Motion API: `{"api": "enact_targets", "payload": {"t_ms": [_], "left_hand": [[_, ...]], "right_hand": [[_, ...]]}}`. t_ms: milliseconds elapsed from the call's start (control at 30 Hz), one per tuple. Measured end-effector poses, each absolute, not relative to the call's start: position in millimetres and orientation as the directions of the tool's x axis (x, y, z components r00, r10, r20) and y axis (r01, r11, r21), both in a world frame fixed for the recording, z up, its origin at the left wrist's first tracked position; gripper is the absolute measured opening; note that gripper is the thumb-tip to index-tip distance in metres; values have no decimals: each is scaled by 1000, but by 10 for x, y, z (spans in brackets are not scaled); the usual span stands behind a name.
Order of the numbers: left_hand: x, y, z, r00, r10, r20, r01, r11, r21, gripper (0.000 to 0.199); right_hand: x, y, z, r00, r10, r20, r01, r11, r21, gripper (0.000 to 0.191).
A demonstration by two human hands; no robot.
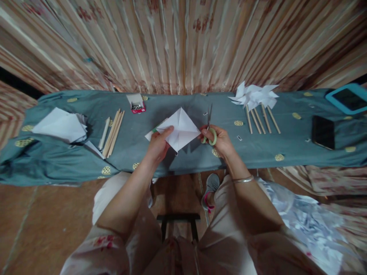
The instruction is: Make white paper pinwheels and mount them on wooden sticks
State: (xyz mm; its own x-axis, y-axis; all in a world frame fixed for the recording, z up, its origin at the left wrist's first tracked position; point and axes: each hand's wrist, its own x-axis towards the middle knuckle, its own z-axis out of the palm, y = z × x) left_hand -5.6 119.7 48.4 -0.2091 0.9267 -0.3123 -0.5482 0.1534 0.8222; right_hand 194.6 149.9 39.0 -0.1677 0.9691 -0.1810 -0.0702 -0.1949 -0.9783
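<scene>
A square of white paper (183, 128) with crossing crease lines is held up in front of me, turned like a diamond. My left hand (159, 144) grips it at its left side, thumb on top. With my right hand (215, 139) I hold scissors (212, 136) with pale green handles, their blades pointing away from me. The fingertips of that hand also meet the paper's right corner. Partly hidden beneath the paper, a flat item with some green (151, 133) shows at the left.
Left lie stacked paper sheets (61, 124), wooden sticks (114, 133) and a white stick-like item (104, 133). An opened small box (137, 104) holds metal bits. Right are paper pinwheels (255, 95) on sticks, a phone (323, 132) and a blue-framed tablet (348, 98). A curtain (183, 46) hangs behind the cloth-covered table (189, 164).
</scene>
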Motion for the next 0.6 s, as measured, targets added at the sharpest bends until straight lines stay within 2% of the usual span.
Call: {"api": "enact_targets", "payload": {"t_ms": [367, 600], "left_hand": [[-24, 1170, 386, -108, 940, -324, -453, 243, 858, 30], [31, 1165, 508, -63, 942, -329, -559, 240, 794, 37]], "right_hand": [[1848, 1498, 370, -239, 954, -184, -77, -207, -975, 52], [1776, 1501, 336, -172, 972, -161, -85, -178, -980, 52]]}}
